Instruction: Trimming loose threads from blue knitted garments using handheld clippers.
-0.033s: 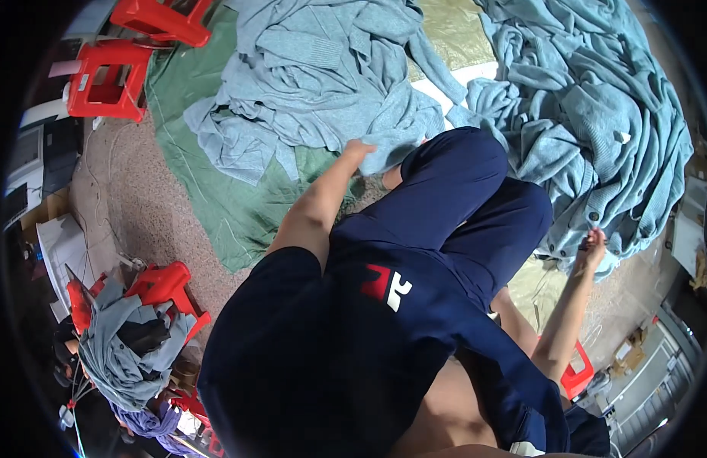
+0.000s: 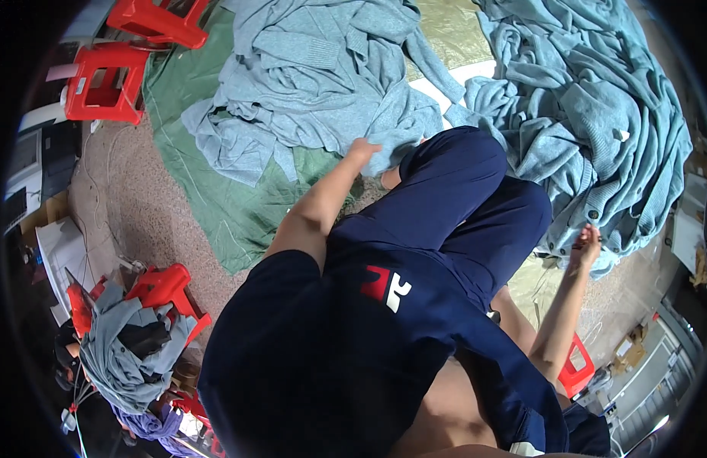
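Note:
My left hand (image 2: pixel 362 153) is closed at the near edge of a pile of grey-blue knit cardigans (image 2: pixel 315 99), its fingers against a loose fold of cloth beside my bent knee. That fold covers the fingertips in part. Off to the right, my right hand (image 2: pixel 588 243) has its fingers curled together beside a second heap of blue-green cardigans (image 2: pixel 597 137). A dark button (image 2: pixel 593 215) on a ribbed front band shows just above those fingers. What the right fingers pinch, if anything, is too small to make out.
Under the left pile lies a green sheet (image 2: pixel 201 183). Red plastic stools (image 2: pixel 105 84) stand at the upper left. More grey garments (image 2: pixel 132 343) rest on a red stool (image 2: pixel 170 290) at the lower left. A cardboard box (image 2: pixel 629 349) sits at the lower right.
My right hand has shifted slightly to the left. My left hand and both piles look nearly the same.

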`<state>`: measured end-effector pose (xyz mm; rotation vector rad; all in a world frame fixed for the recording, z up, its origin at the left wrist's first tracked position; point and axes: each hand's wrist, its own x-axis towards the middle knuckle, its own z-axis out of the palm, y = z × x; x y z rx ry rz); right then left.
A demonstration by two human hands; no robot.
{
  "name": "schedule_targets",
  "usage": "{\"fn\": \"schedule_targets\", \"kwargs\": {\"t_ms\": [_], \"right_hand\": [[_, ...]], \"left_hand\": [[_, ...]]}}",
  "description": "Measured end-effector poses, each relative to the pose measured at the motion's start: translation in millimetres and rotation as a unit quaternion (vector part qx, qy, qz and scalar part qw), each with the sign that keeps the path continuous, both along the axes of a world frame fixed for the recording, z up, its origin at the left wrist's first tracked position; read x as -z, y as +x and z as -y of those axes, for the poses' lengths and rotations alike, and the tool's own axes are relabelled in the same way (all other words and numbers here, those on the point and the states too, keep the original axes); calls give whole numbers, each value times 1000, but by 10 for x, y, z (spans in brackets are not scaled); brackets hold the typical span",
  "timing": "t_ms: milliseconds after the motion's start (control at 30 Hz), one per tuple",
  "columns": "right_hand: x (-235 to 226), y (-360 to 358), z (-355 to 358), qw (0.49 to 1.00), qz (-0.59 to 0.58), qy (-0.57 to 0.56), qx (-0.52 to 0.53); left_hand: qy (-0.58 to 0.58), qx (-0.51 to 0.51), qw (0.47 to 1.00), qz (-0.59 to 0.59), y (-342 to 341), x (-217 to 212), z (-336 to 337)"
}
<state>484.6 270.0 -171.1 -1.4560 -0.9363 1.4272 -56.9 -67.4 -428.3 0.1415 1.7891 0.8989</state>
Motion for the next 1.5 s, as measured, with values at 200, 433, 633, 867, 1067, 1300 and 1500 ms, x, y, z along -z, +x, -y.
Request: {"fn": "schedule_targets", "kwargs": {"t_ms": [200, 433, 633, 867, 1067, 1300, 1500], "right_hand": [[-990, -1736, 1353, 990, 20, 35, -137], [-1601, -2656, 1919, 906, -125, -94, -392], [-1906, -2054, 2077, 950, 30, -92, -296], [-2029, -1391, 2471, 951, 83, -79, -287], [-1990, -59, 2588, 943, -178, 98, -262], [-1862, 800, 2742, 967, -213, 71, -123], [-1421, 612, 1569, 971, -196, 56, 121]], "left_hand": [[390, 86, 897, 191, 757, -2749, -927], [659, 357, 652, -113, 1452, -4043, -661], [620, 152, 753, -159, 1176, -4106, -720], [30, -27, 948, -316, 271, -2617, -1556], [309, -93, 946, 27, 185, -2792, -1302], [509, 207, 803, 230, 1080, -4588, -522], [588, 154, 767, 205, 1167, -4557, -1281]]}}
